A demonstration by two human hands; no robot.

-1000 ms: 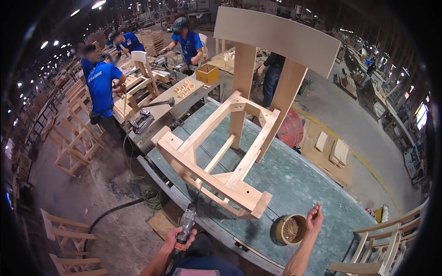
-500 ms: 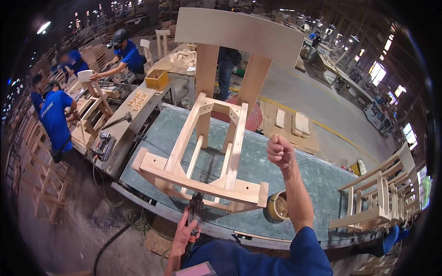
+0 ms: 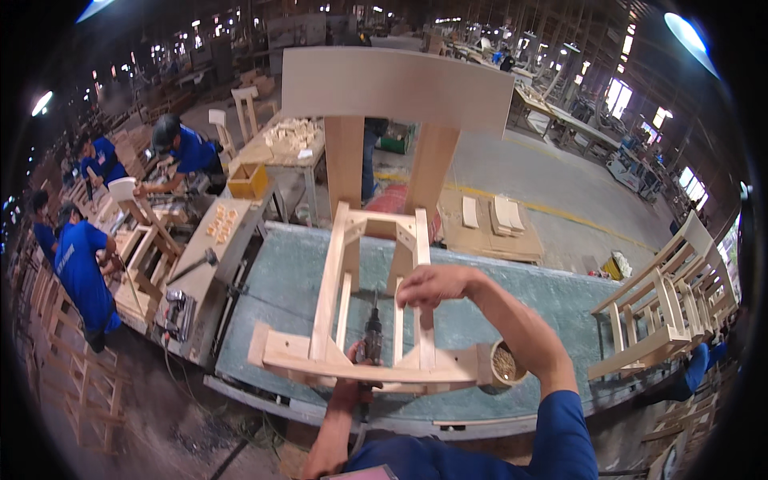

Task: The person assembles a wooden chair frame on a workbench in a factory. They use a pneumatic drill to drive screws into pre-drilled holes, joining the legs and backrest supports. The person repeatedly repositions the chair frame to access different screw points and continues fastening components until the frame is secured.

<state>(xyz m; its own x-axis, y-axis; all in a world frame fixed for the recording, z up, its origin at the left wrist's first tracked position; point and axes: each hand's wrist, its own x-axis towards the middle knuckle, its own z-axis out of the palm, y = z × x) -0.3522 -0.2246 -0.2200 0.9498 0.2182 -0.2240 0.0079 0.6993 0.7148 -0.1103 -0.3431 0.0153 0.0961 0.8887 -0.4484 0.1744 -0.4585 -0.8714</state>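
Observation:
On the green-topped table (image 3: pixel 488 320) stands an unfinished wooden chair (image 3: pixel 326 308), its broad curved backrest at the far side. My left hand (image 3: pixel 350 392) grips a black power screwdriver (image 3: pixel 373 334) from below the near rail, which partly hides the fingers. The tool points upward inside the open seat frame, its thin bit showing above. Over the frame's right side rail, my right hand (image 3: pixel 432 286) hangs with its fingers curled together close to the bit. What those fingers hold, if anything, is too small to make out. Beside the chair's near right corner sits a round tub of small screws (image 3: pixel 504 362).
More wooden chairs (image 3: pixel 664 320) stand at the table's right end. On the left, a workbench (image 3: pixel 196 308) carries a nail gun (image 3: pixel 178 312), a mallet (image 3: pixel 192 266) and a yellow box (image 3: pixel 248 182). Co-workers in blue shirts (image 3: pixel 80 268) work beyond it.
My left hand has raised the screwdriver from in front of the near rail into the seat frame. My right hand has come left and lower, from beside the chair to near the bit.

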